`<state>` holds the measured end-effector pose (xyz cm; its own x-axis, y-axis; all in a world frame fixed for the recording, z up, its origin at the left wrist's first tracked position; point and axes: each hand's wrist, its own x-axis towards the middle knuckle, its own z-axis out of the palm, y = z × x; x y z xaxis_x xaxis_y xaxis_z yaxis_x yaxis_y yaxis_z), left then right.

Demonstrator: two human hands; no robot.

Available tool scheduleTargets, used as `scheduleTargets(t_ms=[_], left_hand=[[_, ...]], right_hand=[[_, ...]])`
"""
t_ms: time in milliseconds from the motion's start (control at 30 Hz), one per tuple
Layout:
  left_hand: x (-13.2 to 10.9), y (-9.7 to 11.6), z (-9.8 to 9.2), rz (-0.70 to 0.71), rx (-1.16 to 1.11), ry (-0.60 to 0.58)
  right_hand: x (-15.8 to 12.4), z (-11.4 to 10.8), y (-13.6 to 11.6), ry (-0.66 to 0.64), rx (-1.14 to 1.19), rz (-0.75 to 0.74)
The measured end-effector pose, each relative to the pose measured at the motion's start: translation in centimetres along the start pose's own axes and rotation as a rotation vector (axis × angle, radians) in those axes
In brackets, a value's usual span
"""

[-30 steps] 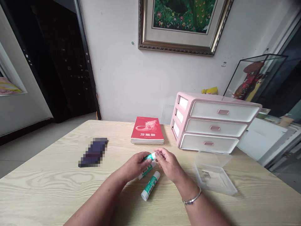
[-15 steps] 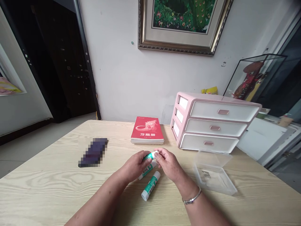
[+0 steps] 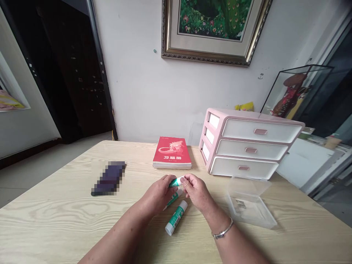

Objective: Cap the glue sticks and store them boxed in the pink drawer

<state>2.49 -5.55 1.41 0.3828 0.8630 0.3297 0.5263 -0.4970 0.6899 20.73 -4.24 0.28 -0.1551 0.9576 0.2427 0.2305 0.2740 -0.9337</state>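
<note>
A green and white glue stick is held between my two hands, a little above the table. My left hand is closed round its green body. The fingers of my right hand pinch its white end. Partly hidden behind my left hand, a second glue stick lies below the held one. A third glue stick rests on the table nearer to me, slanting, apart from both hands.
A red-covered book stack lies at the table's back. To its right stands a pink and white drawer unit, with an open clear plastic box before it. A blurred dark object lies at left on the wooden table.
My left hand has shifted slightly and covers more of the second glue stick. Both hands keep hold of the first one. The other things stay where they were.
</note>
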Motion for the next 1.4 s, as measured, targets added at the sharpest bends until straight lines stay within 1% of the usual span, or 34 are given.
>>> scheduleTargets(t_ms=[67,133,200,233,267,367,433,567,733,833,900,1000,1033,1100,1167,1233,1300,1400], left_hand=[[0.0,0.4,-0.1,-0.055,-0.223,-0.045],[0.1,0.8,-0.3,-0.138,-0.441,-0.073],[0.2,1.1,-0.3,-0.204,-0.591,-0.053],[0.2,1.1,-0.3,-0.225,-0.635,-0.022],[0.2,1.0,-0.3,-0.237,-0.665,0.015],[0.2,0.7,-0.4,-0.272,-0.71,0.129],[0.3,0.4,-0.5,-0.31,-0.722,0.174],[0.5,-0.1,-0.7,-0.377,-0.785,0.211],[0.6,-0.6,-0.8,-0.386,-0.844,0.269],[0.6,-0.7,-0.8,-0.403,-0.823,0.265],[0.5,-0.5,-0.8,-0.413,-0.801,0.258],[0.5,-0.2,-0.9,-0.395,-0.699,0.248],[0.5,-0.1,-0.9,-0.386,-0.629,0.227],[0.5,0.0,-0.8,-0.359,-0.444,0.159],[0.5,0.0,-0.4,-0.331,-0.254,0.082],[0.5,-0.1,0.0,-0.32,-0.103,0.028],[0.4,-0.4,0.4,-0.319,0.016,-0.01],[0.2,-0.7,0.6,-0.316,0.156,-0.042]], right_hand=[[-0.1,0.2,0.0,-0.026,0.08,-0.048],[-0.4,0.4,-0.5,-0.108,0.166,-0.09],[-0.8,0.5,-1.1,-0.186,0.18,-0.125],[-1.0,0.5,-1.4,-0.196,0.156,-0.135],[-1.1,0.5,-1.6,-0.187,0.119,-0.141],[-1.3,0.4,-1.9,-0.108,0.008,-0.142],[-1.1,0.3,-1.7,-0.07,-0.041,-0.149],[-0.9,0.0,-1.2,-0.013,-0.081,-0.183],[-0.8,-0.3,-0.9,0.023,-0.077,-0.188],[-0.6,-0.6,-0.8,0.051,-0.099,-0.183],[-0.5,-0.8,-0.8,0.095,-0.133,-0.18],[-1.4,-0.6,-1.2,0.164,-0.177,-0.158],[-2.1,-0.3,-1.4,0.159,-0.19,-0.147],[-4.1,0.6,-2.1,0.079,-0.249,-0.126],[-6.5,1.8,-2.8,-0.042,-0.403,-0.126],[-8.5,2.9,-3.3,-0.099,-0.596,-0.148],[-9.9,3.7,-3.5,-0.087,-0.755,-0.137],[-10.8,4.2,-3.4,-0.02,-0.91,-0.049]])
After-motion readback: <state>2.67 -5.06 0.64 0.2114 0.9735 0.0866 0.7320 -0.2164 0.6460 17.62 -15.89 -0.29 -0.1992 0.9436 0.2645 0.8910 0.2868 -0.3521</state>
